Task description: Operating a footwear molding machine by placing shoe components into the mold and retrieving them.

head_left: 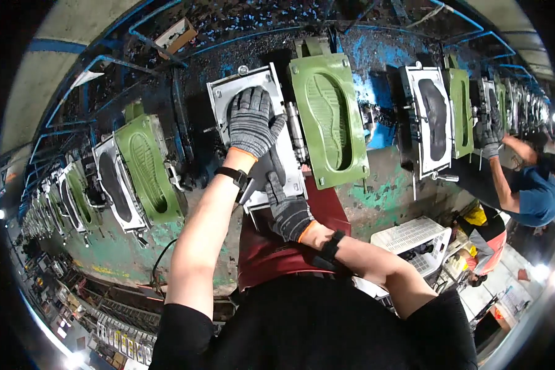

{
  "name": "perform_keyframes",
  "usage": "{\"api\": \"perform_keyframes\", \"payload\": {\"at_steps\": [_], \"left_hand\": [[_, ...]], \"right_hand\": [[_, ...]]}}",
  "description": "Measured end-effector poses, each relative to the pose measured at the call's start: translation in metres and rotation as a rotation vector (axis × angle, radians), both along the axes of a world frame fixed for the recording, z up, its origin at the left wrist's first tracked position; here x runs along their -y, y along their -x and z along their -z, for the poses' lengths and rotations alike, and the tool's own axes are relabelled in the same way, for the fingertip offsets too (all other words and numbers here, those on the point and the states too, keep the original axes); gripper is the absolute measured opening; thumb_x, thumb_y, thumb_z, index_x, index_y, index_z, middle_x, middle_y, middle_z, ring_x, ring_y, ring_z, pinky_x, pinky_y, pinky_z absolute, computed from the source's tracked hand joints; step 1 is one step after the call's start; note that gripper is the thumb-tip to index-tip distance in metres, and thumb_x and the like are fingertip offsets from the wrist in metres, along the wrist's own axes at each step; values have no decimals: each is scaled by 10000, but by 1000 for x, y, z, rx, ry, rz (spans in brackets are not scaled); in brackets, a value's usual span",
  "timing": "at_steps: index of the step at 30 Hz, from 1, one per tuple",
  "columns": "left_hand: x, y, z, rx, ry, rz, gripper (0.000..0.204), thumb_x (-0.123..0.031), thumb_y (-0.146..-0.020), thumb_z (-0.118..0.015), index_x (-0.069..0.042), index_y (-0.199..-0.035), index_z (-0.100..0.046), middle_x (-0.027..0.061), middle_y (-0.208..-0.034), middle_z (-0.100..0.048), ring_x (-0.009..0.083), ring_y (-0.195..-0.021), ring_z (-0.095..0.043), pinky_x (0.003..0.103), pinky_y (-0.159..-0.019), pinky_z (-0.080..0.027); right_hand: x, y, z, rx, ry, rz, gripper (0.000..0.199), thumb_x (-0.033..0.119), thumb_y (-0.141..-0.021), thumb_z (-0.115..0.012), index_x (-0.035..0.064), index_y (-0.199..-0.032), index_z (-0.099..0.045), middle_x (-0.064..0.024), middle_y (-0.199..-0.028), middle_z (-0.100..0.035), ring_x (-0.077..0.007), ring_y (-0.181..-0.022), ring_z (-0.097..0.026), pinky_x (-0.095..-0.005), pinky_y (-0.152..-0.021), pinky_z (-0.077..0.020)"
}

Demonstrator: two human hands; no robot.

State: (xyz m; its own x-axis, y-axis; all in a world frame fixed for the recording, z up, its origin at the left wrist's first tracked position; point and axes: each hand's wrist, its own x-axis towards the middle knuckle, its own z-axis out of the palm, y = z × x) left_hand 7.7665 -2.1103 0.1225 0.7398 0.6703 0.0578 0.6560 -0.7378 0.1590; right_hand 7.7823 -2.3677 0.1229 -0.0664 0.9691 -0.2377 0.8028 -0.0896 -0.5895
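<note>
My left hand (251, 121), in a grey striped knit glove, lies flat on a silver metal mould plate (293, 169), its fingers stretched out. A dark grey piece (261, 177) shows beneath and below it; its full outline is hidden by the hands. My right hand (290, 213), gloved the same way, rests at the plate's near end with its fingers stretched up along the dark piece. Whether it pinches the edge cannot be made out. Hinged to the plate's right side, a green mould half (356, 123) stands open, showing a ribbed, sole-shaped hollow.
More mould pairs line the bench to both sides, such as a green half (145, 166) at left and a silver plate with a dark sole (435, 114) at right. Blue frame bars run behind. A white crate (407, 234) and a co-worker (530, 191) are at right.
</note>
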Motion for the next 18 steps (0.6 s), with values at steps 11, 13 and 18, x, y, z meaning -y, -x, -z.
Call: {"api": "perform_keyframes", "payload": {"at_steps": [11, 13, 18], "left_hand": [[-20, 1, 9, 105, 159, 4, 643, -528, -940, -631, -28, -1340, -678, 175, -1486, -582, 374, -1416, -458, 530, -1238, -299], [-29, 5, 11, 137, 169, 18, 665, -569, -930, -630, -39, -1324, -700, 169, -1479, -596, 386, -1395, -474, 557, -1218, -320], [-32, 15, 16, 242, 124, 100, 510, -449, -959, -628, -38, -1239, -738, 146, -1361, -658, 330, -1335, -530, 453, -1196, -378]], "right_hand": [[-11, -8, -15, -3, 150, -8, 812, 358, -942, -606, -43, -1599, -349, -276, -1706, -240, -636, -1434, -338, -718, -1202, -232], [-10, -8, -16, 32, 158, -39, 869, 391, -932, -644, -31, -1616, -316, -284, -1711, -215, -607, -1385, -432, -689, -1193, -287], [-11, -5, -20, 34, 78, -45, 1014, 456, -852, -768, -58, -1598, -311, -329, -1666, -273, -418, -704, -679, -498, -662, -574]]}}
